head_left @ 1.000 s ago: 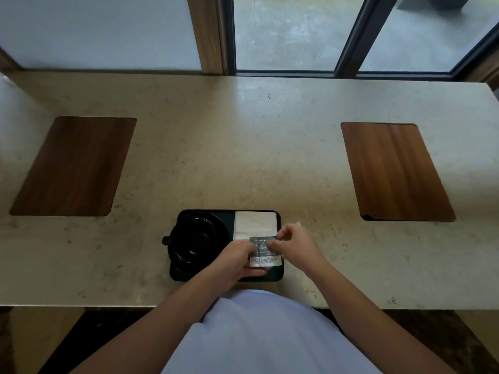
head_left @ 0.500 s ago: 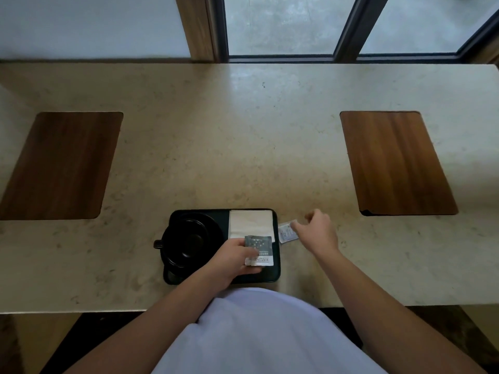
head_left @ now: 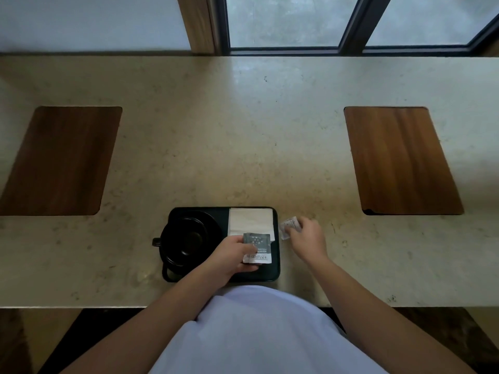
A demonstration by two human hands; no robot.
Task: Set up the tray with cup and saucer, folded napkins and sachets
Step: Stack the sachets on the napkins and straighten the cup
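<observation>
A black tray point(head_left: 275, 273) lies at the near edge of the stone counter. On its left half stands a black cup point(head_left: 189, 240) on a black saucer point(head_left: 213, 225). A white folded napkin point(head_left: 251, 220) lies at its back right. My left hand point(head_left: 232, 256) holds a grey and white sachet point(head_left: 258, 248) over the tray's right half. My right hand point(head_left: 306, 237) is on the counter just right of the tray, its fingers curled on a small pale sachet point(head_left: 287, 226).
Two wooden insets are set in the counter, one at the left point(head_left: 59, 160) and one at the right point(head_left: 399, 160). A window with dark frames point(head_left: 351, 22) runs along the far side. The counter's near edge is at my waist.
My right hand left the grey sachet, moved right off the tray and closed on the pale sachet on the counter. My left hand stayed on the grey sachet.
</observation>
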